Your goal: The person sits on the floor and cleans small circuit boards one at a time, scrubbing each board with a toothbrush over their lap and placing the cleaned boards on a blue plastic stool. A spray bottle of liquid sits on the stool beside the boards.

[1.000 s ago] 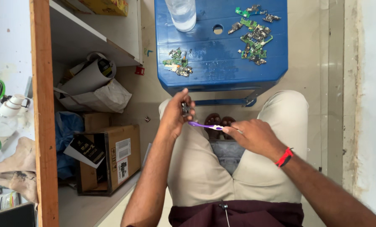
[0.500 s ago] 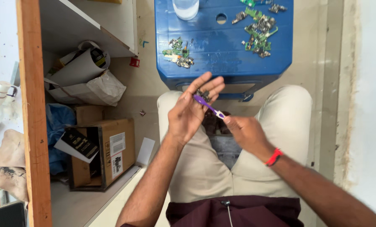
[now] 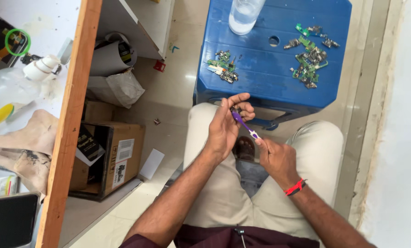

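My left hand (image 3: 226, 126) is raised over my left knee and pinches a small dark part (image 3: 236, 109) between thumb and fingers. My right hand (image 3: 275, 158) grips a purple and white toothbrush (image 3: 245, 126) by its handle. The brush head rests against the small part in my left hand. In front of my knees stands a blue plastic stool (image 3: 265, 69). On it lie two heaps of small green circuit boards, one at the left (image 3: 223, 66) and one at the right (image 3: 310, 57).
A clear plastic bottle (image 3: 244, 14) stands at the stool's far edge. To the left is a wooden shelf unit (image 3: 67, 133) with a cardboard box (image 3: 118, 156), rolled paper and bags under it. A white wall (image 3: 398, 138) runs along the right.
Both hands have shifted slightly toward the stool. The brush now lies steeper, its head tucked into my left hand's fingers. The view has moved so the stool sits farther right.
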The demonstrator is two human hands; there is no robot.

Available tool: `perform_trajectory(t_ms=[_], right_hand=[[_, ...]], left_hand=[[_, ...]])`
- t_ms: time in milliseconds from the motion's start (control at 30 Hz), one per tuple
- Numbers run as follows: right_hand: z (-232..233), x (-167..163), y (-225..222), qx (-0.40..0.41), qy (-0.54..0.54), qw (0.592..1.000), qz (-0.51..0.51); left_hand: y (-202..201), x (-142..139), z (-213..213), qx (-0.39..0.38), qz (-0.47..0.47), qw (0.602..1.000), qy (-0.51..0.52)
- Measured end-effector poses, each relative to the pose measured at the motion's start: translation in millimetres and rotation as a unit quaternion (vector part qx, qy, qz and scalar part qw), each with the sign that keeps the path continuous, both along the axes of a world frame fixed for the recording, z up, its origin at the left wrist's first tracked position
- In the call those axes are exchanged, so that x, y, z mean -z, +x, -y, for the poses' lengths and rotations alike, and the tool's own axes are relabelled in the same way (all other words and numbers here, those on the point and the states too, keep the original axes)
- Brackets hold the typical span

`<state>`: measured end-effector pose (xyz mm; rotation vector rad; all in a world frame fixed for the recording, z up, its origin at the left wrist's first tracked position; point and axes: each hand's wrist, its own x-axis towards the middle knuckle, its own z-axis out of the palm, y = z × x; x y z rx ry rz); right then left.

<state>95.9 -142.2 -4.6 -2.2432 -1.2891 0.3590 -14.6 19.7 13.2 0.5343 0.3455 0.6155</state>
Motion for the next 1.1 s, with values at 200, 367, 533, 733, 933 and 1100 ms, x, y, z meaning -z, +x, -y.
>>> perform_trajectory(t_ms=[200,367,533,733,933,1100], right_hand=[[4,6,-1,0.002,-0.011,1.0,-0.008],[1,6,1,-0.006,0.013,1.0,0.002],[-1,7,0,-0.005,0.026,1.0,-0.015],[-1,6,3,-0.003,-0.023,0.998,-0.051],[-3,3,7,-0.002,0.009,0.998,-0.058],[0,3,9,-0.008,-0.01,0.998,-0.062]], left_hand=[[4,8,9,-0.029,-0.01,0.999,-0.045],[4,15,7,-0.061,0.017,0.991,-0.118],[11,13,14,-0.063,0.008,0.984,-0.165],[5,12,13,-0.119,0.037,0.982,-0.141],[10,9,23,-0.071,0.019,0.986,-0.153],[7,6,26,-0.067,0.008,0.989,-0.134]])
